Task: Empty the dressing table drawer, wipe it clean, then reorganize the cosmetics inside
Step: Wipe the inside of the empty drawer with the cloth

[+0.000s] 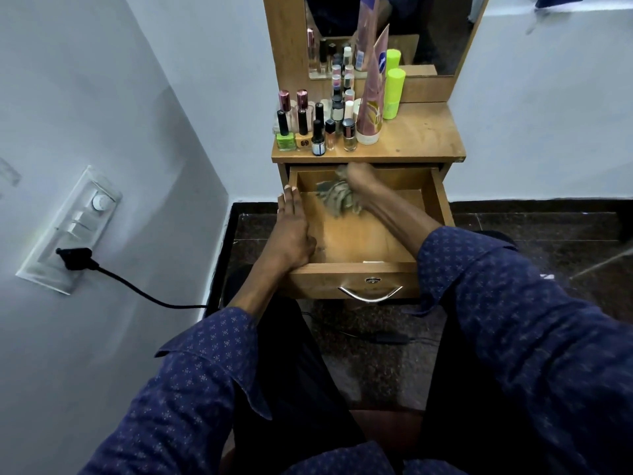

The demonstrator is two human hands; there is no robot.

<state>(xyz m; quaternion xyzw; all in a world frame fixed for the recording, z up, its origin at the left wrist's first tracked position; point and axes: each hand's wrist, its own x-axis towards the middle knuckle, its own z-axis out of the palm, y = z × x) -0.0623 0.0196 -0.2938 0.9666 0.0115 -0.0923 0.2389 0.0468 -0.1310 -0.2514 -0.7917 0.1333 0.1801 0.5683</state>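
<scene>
Head view — cloth (337,197) under right hand (359,176)

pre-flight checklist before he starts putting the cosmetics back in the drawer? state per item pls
1. Drawer pulled open: ok.
2. Drawer emptied: ok, only the cloth shows inside.
3. Wiping finished: not ok, right hand grips the cloth at the back of the drawer; motion blur.
4. Drawer steadied: ok, left hand rests flat along its left wall.
5. Cosmetics at hand: ok, nail polish bottles, pink tube and green container stand on the tabletop.
6. Drawer floor clean: cannot tell, blurred.
</scene>
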